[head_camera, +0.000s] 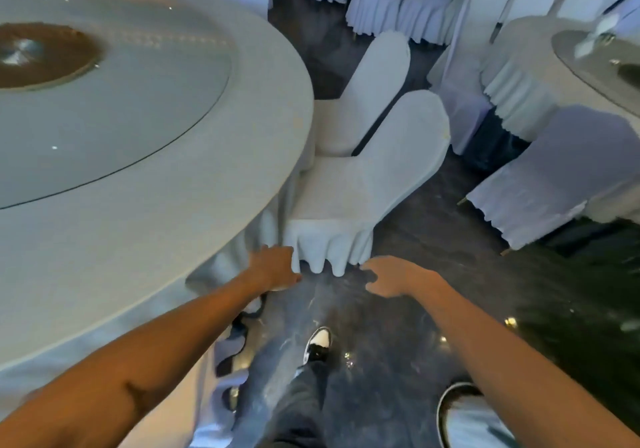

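Observation:
A chair in a white cover (374, 177) stands pushed against the big round table (145, 226). The cover's scalloped skirt (329, 250) hangs just ahead of both hands. My left hand (272, 269) reaches down to the skirt's left corner, its fingers next to the fabric; whether it holds the fabric I cannot tell. Spread and holding nothing, my right hand (391, 276) hovers with its fingertips close to the skirt's right corner. Both arms stretch forward from the bottom of the frame.
A glass turntable (114, 101) lies on the round table. A second covered chair (367, 94) stands behind the first. More covered chairs (554, 177) and another table (533, 67) fill the right. My feet (317, 343) stand on dark marbled floor (398, 326).

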The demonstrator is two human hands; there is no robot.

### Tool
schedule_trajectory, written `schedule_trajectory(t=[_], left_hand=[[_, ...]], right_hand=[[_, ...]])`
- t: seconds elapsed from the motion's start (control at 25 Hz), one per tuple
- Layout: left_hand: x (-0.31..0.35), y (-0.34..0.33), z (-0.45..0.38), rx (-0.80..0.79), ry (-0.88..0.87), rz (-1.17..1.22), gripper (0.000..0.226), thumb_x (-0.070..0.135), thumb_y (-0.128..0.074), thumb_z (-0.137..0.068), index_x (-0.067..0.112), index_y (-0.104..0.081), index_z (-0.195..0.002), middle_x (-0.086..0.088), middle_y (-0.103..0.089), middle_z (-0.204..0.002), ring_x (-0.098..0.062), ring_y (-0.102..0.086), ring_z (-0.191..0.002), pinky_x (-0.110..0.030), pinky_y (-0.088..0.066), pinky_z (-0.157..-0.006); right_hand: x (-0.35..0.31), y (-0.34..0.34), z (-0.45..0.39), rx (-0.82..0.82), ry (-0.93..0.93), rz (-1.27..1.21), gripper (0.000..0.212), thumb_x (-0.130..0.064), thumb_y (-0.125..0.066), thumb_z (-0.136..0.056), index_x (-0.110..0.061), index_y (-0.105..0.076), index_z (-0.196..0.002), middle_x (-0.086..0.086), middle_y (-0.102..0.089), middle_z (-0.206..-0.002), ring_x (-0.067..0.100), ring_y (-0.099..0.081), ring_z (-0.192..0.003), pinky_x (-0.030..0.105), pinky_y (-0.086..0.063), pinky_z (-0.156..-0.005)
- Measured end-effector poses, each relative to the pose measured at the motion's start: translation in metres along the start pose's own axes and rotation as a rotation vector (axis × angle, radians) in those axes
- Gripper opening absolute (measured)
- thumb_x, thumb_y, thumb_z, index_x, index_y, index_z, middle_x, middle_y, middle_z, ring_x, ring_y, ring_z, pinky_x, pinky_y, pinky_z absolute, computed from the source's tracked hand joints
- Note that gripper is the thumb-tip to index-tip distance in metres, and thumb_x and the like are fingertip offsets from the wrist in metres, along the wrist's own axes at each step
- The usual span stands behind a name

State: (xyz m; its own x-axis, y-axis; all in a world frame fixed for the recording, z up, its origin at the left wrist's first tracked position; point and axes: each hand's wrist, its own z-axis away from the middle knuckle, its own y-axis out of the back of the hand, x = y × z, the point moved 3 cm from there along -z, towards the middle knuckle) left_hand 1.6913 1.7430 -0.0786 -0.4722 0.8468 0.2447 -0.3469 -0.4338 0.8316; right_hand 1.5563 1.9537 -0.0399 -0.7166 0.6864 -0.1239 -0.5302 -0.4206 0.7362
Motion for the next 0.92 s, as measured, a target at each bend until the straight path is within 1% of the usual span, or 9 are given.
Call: schedule_trajectory(t=[0.12,0.2,0.24,0.4,0.48,0.6,0.68,0.8,0.92], left_hand=[[0.046,0.045,-0.097,-0.001,0.012,0.091,0.063,0.055,-0.055,-0.081,0.026,-0.044,-0.135,-0.002,-0.052,-0.136,-0.028,-0.048,-0.124,-0.046,-0.039,-0.099],[0.078,0.079,-0.149,0.018,0.007,0.106,0.071,0.058,-0.055,-0.083,0.023,-0.036,-0.142,-0.007,-0.045,-0.141,-0.03,-0.042,-0.13,-0.048,-0.037,-0.103],[0.096,0.098,-0.175,0.052,0.007,0.094,0.075,0.06,-0.054,-0.083,0.022,-0.033,-0.145,-0.008,-0.043,-0.143,-0.032,-0.04,-0.132,-0.049,-0.036,-0.105],[0.164,0.158,-0.266,0.15,-0.008,0.07,0.087,0.067,-0.05,-0.084,0.021,-0.02,-0.152,-0.009,-0.03,-0.155,-0.035,-0.028,-0.141,-0.052,-0.028,-0.112],[0.198,0.178,-0.311,0.202,0.018,0.049,0.088,0.068,-0.048,-0.085,0.02,-0.017,-0.152,-0.01,-0.025,-0.157,-0.036,-0.021,-0.144,-0.053,-0.024,-0.114],[0.243,0.194,-0.366,0.254,0.058,0.003,0.09,0.067,-0.044,-0.087,0.018,-0.009,-0.154,-0.013,-0.008,-0.162,-0.037,-0.001,-0.148,-0.054,-0.012,-0.117],[0.282,0.203,-0.41,0.289,0.123,0.02,0.09,0.067,-0.04,-0.09,0.017,-0.003,-0.155,-0.014,0.002,-0.163,-0.036,0.007,-0.148,-0.054,-0.006,-0.119],[0.33,0.214,-0.454,0.346,0.228,0.143,0.091,0.068,-0.036,-0.091,0.016,0.002,-0.155,-0.014,0.007,-0.162,-0.034,0.011,-0.148,-0.053,-0.006,-0.119],[0.371,0.223,-0.488,0.405,0.358,0.259,0.093,0.073,-0.035,-0.088,0.019,0.002,-0.155,-0.01,0.005,-0.163,-0.031,0.006,-0.149,-0.051,-0.01,-0.12]], right_hand=[[0.065,0.073,-0.052,0.036,0.013,0.08,0.055,-0.035,-0.051,-0.094,-0.021,-0.039,-0.146,0.008,-0.036,-0.153,0.029,-0.038,-0.138,0.044,-0.034,-0.111],[0.104,0.124,-0.082,0.101,0.047,0.166,0.058,-0.04,-0.05,-0.094,-0.022,-0.036,-0.147,0.009,-0.035,-0.152,0.031,-0.039,-0.136,0.047,-0.034,-0.11],[0.123,0.149,-0.097,0.136,0.06,0.192,0.059,-0.042,-0.048,-0.095,-0.022,-0.033,-0.148,0.01,-0.032,-0.153,0.032,-0.036,-0.137,0.048,-0.032,-0.111],[0.196,0.238,-0.145,0.293,0.136,0.258,0.061,-0.045,-0.04,-0.099,-0.022,-0.023,-0.153,0.009,-0.01,-0.163,0.029,-0.013,-0.148,0.049,-0.015,-0.119],[0.24,0.274,-0.173,0.401,0.194,0.262,0.06,-0.044,-0.041,-0.1,-0.022,-0.024,-0.153,0.01,-0.009,-0.163,0.029,-0.009,-0.149,0.049,-0.013,-0.12],[0.297,0.322,-0.206,0.552,0.279,0.275,0.058,-0.039,-0.048,-0.098,-0.017,-0.035,-0.15,0.016,-0.016,-0.161,0.034,-0.013,-0.148,0.05,-0.019,-0.119],[0.348,0.36,-0.236,0.631,0.327,0.336,0.059,-0.036,-0.052,-0.096,-0.014,-0.036,-0.149,0.019,-0.019,-0.16,0.036,-0.017,-0.147,0.048,-0.023,-0.117],[0.404,0.408,-0.269,0.649,0.431,0.333,0.062,-0.029,-0.057,-0.093,-0.01,-0.036,-0.148,0.022,-0.02,-0.158,0.036,-0.023,-0.144,0.044,-0.03,-0.115],[0.451,0.455,-0.307,0.631,0.555,0.306,0.062,-0.024,-0.058,-0.091,-0.011,-0.034,-0.147,0.018,-0.02,-0.158,0.032,-0.029,-0.141,0.041,-0.035,-0.112]])
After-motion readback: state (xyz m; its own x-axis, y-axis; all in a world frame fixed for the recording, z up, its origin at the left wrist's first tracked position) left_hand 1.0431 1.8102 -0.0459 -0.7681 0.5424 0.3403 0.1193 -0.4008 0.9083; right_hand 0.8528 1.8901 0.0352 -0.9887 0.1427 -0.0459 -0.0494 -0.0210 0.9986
